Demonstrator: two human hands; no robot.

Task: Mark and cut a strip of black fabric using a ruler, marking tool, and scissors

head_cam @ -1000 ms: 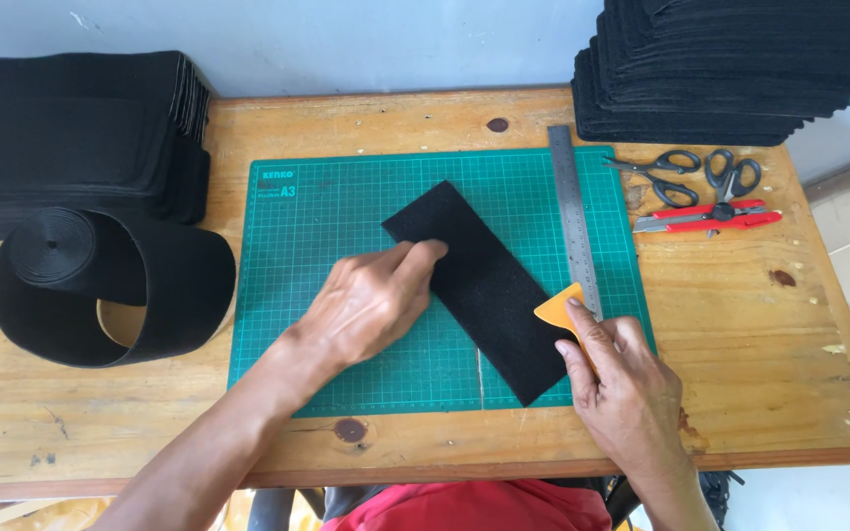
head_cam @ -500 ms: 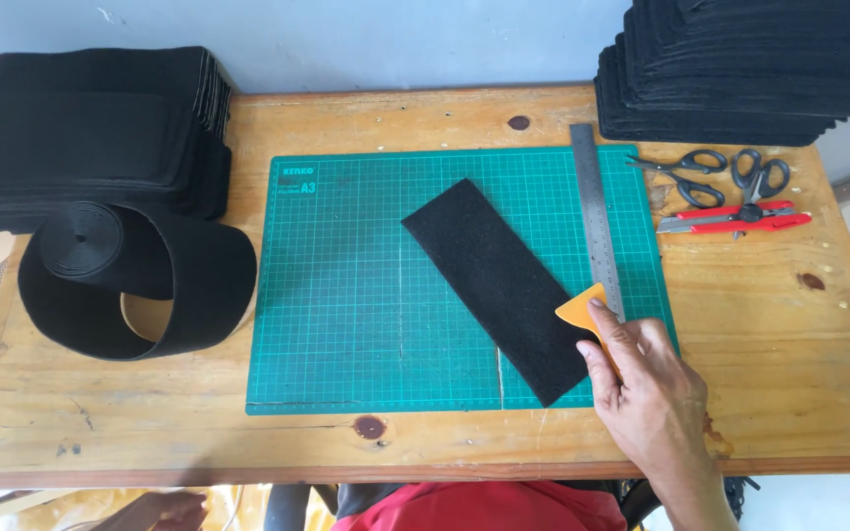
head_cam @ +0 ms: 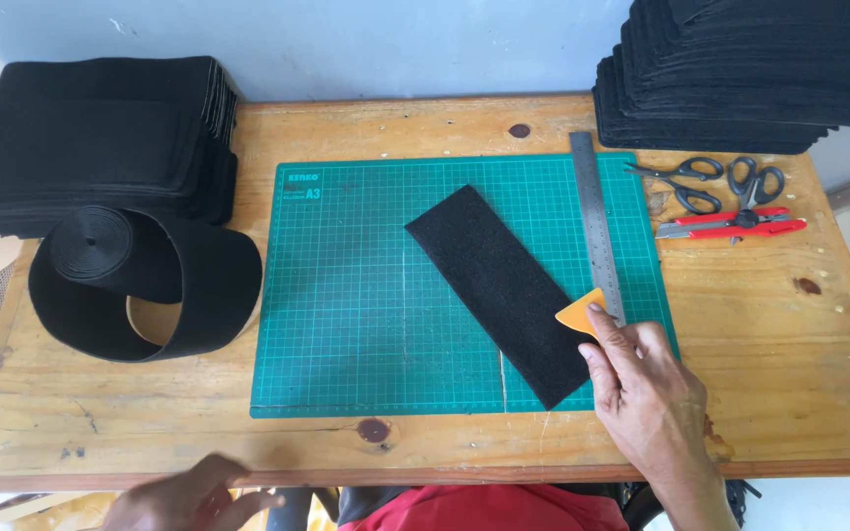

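Wooden table (head_cam: 248,433) against a pale blue wall, seen from above. Green cutting mat (head_cam: 346,324) in the middle of it. Black rectangular strip (head_cam: 499,285) lies diagonally on the mat, one end toward the upper middle, the other toward the lower right, near the mat's front edge.

Right hand (head_cam: 646,393) rests at the mat's lower right corner, palm down. Its fingers (head_cam: 610,336) are pressed together, pinching a small orange wedge-shaped piece (head_cam: 578,315), likely chalk or a marker tab. The orange piece sits right at the strip's right long edge, touching or just overlapping it; can't tell which. Fingertips are just beside the strip's lower right part, between the strip and the steel ruler (head_cam: 597,231). The ruler lies lengthwise along the mat's right side, its near end beside the fingertips.

Left hand (head_cam: 184,497) is down at the bottom frame edge, below the table's front edge, well apart from the strip. It's blurred, fingers loosely apart, holding nothing visible.

Left of the mat: a big roll of black webbing (head_cam: 140,285), partly unwound, and behind it a stack of black cut pieces (head_cam: 91,138). Far right corner: another tall stack of black pieces (head_cam: 750,69). Near it on the table, two pairs of black scissors (head_cam: 715,177) and a red utility knife (head_cam: 730,226), apart from the mat.
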